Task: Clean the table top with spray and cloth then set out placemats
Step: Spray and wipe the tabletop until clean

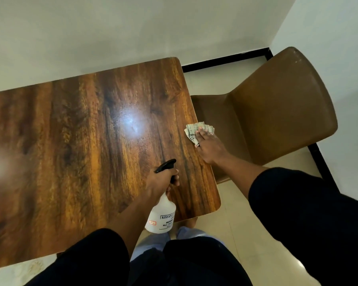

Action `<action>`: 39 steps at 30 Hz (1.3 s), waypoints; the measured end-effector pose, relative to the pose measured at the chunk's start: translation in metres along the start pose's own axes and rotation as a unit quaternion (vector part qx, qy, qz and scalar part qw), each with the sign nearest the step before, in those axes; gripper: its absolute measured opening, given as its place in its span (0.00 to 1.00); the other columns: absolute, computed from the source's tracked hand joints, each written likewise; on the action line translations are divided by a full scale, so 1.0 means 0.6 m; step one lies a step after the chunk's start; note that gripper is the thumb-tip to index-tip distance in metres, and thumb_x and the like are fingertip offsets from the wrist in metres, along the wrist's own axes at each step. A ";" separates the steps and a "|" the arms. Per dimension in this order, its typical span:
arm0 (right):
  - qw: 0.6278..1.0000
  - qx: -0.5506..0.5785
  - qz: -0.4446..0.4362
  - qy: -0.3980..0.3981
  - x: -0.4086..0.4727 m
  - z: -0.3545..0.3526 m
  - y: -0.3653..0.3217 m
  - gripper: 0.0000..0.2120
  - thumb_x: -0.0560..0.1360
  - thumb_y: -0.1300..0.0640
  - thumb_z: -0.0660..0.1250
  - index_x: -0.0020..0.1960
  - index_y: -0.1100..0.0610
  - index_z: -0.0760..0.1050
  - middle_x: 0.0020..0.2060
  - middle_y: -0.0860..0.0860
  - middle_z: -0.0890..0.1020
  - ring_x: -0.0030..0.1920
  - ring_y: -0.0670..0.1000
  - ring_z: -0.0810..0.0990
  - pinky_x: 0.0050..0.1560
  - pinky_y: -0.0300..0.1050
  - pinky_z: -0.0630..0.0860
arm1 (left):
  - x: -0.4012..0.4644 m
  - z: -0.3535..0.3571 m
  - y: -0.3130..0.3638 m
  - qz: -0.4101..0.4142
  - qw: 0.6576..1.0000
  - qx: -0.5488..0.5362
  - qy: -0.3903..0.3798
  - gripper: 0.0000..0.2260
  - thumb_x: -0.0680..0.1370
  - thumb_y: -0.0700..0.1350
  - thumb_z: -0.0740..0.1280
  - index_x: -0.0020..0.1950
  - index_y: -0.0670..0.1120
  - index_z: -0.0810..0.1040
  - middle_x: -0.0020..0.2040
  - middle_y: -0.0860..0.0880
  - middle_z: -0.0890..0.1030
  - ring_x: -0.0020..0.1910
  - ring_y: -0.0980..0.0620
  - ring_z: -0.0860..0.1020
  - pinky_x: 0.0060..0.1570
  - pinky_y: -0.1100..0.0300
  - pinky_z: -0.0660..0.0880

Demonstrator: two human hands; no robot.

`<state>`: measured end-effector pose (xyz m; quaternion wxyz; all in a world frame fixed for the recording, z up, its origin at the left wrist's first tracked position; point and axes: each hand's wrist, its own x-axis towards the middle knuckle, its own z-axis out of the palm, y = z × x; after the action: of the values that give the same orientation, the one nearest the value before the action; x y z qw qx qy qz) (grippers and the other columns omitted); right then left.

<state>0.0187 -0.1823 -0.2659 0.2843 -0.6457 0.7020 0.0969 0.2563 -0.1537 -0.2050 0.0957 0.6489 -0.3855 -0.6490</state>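
Currently, item one: glossy dark-grained wooden table top (81, 141), the landmark for all entries below; fine spray droplets show near its bright central glare.

Item two: white translucent plastic spray bottle with black trigger head (161, 215), held above the table top's near right corner. Left hand (161, 180) grips its neck, fingers curled round below the trigger, nozzle aimed toward the glare.

Item three: pale folded patterned cloth (196, 131), lying at the table top's right edge, partly overhanging. Right hand (209, 147) presses it flat, fingers straight and together.

Item four: brown padded chair (277, 112), just beyond the table top's right edge.

Placemats: none in view.

Method, as judged: mist lightly, then draw the cloth from the right edge inward in overlapping passes along the grain, palm flat, covering corners.
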 end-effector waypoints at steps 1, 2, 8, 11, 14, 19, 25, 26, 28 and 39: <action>1.000 0.006 -0.001 0.010 -0.018 0.012 0.001 0.32 0.87 0.44 0.48 0.85 0.56 0.42 0.84 0.54 0.43 0.84 0.54 0.45 0.83 0.51 0.44 | 0.000 0.002 0.002 0.001 1.000 0.002 -0.003 0.07 0.81 0.42 0.71 0.47 0.38 0.84 0.36 0.41 0.84 0.22 0.55 0.72 0.25 0.60 0.70; 1.000 0.010 0.000 0.018 -0.038 0.030 -0.002 0.32 0.87 0.43 0.47 0.85 0.56 0.41 0.84 0.53 0.42 0.84 0.54 0.43 0.83 0.51 0.43 | 0.001 0.003 0.003 0.003 1.000 0.004 -0.007 0.07 0.81 0.41 0.71 0.48 0.38 0.84 0.36 0.41 0.84 0.22 0.55 0.72 0.25 0.60 0.70; 0.998 0.017 0.020 0.052 -0.152 0.145 -0.017 0.33 0.86 0.41 0.45 0.84 0.55 0.37 0.83 0.51 0.37 0.82 0.53 0.34 0.83 0.54 0.43 | 0.011 0.007 0.006 0.020 0.999 0.017 -0.029 0.04 0.81 0.40 0.70 0.49 0.40 0.83 0.37 0.42 0.83 0.24 0.56 0.75 0.26 0.60 0.69; 0.998 0.014 0.021 0.051 -0.145 0.148 -0.010 0.34 0.85 0.41 0.41 0.84 0.55 0.37 0.83 0.51 0.38 0.83 0.52 0.34 0.83 0.55 0.44 | 0.016 0.010 0.009 0.027 0.999 0.014 -0.028 0.04 0.81 0.39 0.70 0.50 0.39 0.83 0.37 0.43 0.83 0.24 0.56 0.76 0.26 0.59 0.69; 0.999 -0.004 0.005 0.045 -0.109 0.120 -0.010 0.39 0.78 0.38 0.31 0.84 0.56 0.36 0.84 0.52 0.38 0.83 0.52 0.34 0.83 0.53 0.41 | 0.029 0.009 0.008 0.022 0.999 0.021 -0.015 0.05 0.81 0.40 0.71 0.51 0.38 0.84 0.36 0.43 0.84 0.23 0.55 0.75 0.25 0.59 0.69; 0.999 0.003 -0.006 0.044 -0.026 0.048 -0.011 0.35 0.84 0.39 0.38 0.84 0.58 0.39 0.84 0.53 0.41 0.84 0.53 0.38 0.82 0.50 0.38 | 0.042 0.009 0.010 0.017 1.000 0.019 -0.002 0.07 0.81 0.41 0.71 0.46 0.39 0.84 0.35 0.42 0.83 0.21 0.56 0.73 0.23 0.60 0.68; 0.998 -0.036 -0.027 0.033 0.102 -0.037 -0.006 0.32 0.87 0.46 0.47 0.84 0.60 0.43 0.84 0.58 0.46 0.84 0.56 0.44 0.83 0.53 0.44 | 0.058 0.001 0.018 -0.001 1.000 -0.015 0.023 0.07 0.81 0.42 0.72 0.53 0.37 0.83 0.37 0.44 0.84 0.23 0.57 0.76 0.23 0.62 0.69; 0.998 -0.043 -0.030 0.034 0.121 -0.050 -0.004 0.32 0.87 0.45 0.48 0.84 0.60 0.43 0.84 0.58 0.46 0.84 0.57 0.45 0.83 0.54 0.45 | 0.062 -0.001 0.019 -0.003 0.999 -0.017 0.029 0.06 0.81 0.42 0.72 0.51 0.38 0.83 0.36 0.44 0.84 0.23 0.57 0.76 0.23 0.62 0.69; 0.997 -0.053 -0.036 0.035 0.161 -0.076 -0.004 0.32 0.87 0.46 0.48 0.84 0.61 0.44 0.84 0.59 0.47 0.84 0.58 0.46 0.83 0.54 0.46 | 0.071 -0.006 0.022 -0.002 0.999 -0.020 0.038 0.06 0.81 0.42 0.72 0.46 0.40 0.83 0.34 0.44 0.84 0.23 0.55 0.74 0.24 0.61 0.69; 0.998 -0.045 -0.018 0.047 0.216 -0.102 -0.018 0.32 0.87 0.46 0.48 0.84 0.62 0.44 0.84 0.60 0.46 0.84 0.59 0.46 0.83 0.54 0.46 | 0.090 -0.014 0.024 0.013 0.997 -0.049 0.053 0.07 0.81 0.43 0.72 0.50 0.38 0.83 0.36 0.43 0.84 0.22 0.57 0.74 0.25 0.60 0.70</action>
<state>0.0120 -0.3253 -0.2812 0.2234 -0.6740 0.6980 0.0926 0.2509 -0.2007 -0.2364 0.1559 0.6721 -0.3561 -0.6302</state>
